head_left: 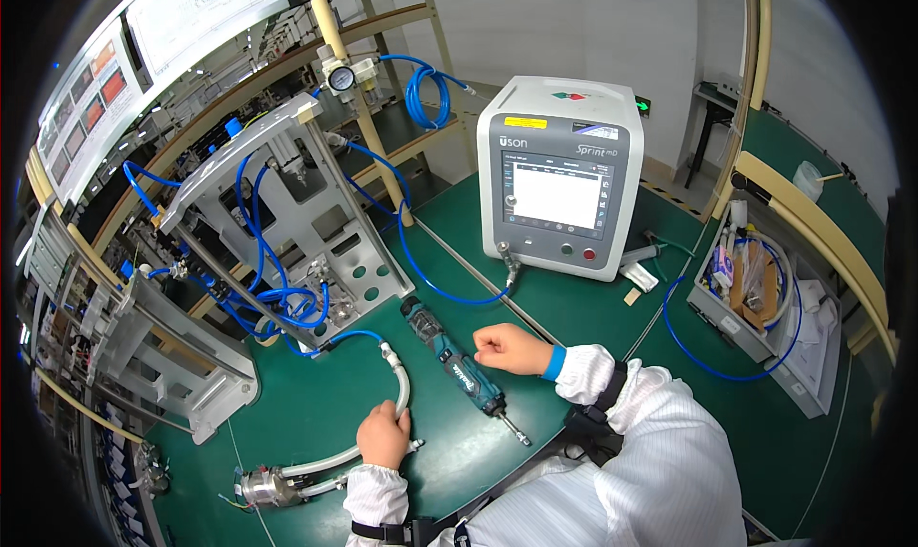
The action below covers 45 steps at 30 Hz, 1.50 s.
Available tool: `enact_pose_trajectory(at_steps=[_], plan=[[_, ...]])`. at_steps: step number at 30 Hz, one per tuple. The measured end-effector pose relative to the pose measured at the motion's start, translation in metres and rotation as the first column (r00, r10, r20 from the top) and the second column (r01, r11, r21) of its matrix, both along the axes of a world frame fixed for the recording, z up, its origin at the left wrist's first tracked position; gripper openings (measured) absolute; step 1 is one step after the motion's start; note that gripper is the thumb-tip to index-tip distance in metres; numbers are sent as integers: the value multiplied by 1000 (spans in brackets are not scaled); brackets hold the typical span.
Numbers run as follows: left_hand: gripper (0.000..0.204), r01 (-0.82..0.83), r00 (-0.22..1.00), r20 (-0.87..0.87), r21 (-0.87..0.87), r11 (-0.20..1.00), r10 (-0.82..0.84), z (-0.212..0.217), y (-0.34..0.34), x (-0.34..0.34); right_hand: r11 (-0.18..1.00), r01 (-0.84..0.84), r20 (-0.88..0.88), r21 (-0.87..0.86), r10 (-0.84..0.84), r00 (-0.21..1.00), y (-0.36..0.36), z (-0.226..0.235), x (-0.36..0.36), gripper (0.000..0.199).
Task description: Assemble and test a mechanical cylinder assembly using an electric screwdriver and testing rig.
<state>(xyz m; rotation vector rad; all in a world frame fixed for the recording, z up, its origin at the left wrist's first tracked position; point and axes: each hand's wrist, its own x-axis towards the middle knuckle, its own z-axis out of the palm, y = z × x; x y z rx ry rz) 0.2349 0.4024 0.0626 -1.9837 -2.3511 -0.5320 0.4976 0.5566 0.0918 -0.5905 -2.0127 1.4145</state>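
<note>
My left hand (384, 437) is closed around a whitish flexible hose (403, 390). The hose runs up to a metal fitting on a blue air line and curves down left to a silver cylindrical metal part (270, 488) lying on the bench. A second short hose with a small end fitting passes by the same hand. My right hand (514, 349), with a blue band at its wrist, is curled into a fist, and nothing shows in it. Just left of the fist lies a teal and black cordless screwdriver (457, 367), its bit pointing toward me.
A white tester with a screen (562, 179) stands at the back, with a blue air line (449, 296) joined to its front. Metal fixtures (335, 227) with coiled blue tubing rise at left. A grey bin (789, 380) of tubing and bags sits at right. A pressure gauge (340, 78) hangs on a post.
</note>
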Motion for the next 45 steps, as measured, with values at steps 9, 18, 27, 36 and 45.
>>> enact_pose_trajectory(at_steps=[9, 18, 27, 36, 45], plan=[[25, -5, 1000, 10, 10, 1000, 5, 0, -3, -1, 714, -70, -208, -696, -109, 972, 24, -29, -2, 27], [25, 5, 1000, 28, 11, 1000, -6, 1, -5, -1, 712, -46, -188, -700, -121, 975, 21, -25, -1, 28], [25, 27, 999, 37, 27, 999, -28, 1, 0, 0, 710, -45, -194, -702, -130, 972, 24, -27, 1, 28], [25, -15, 995, 98, 0, 1000, 15, 8, -6, 2, 914, -47, -64, -404, 23, 998, 21, -36, -6, 22], [24, 3, 983, 182, 17, 1000, -6, -6, -9, -2, 293, -435, -497, -851, -187, 847, 11, -41, -5, 36]])
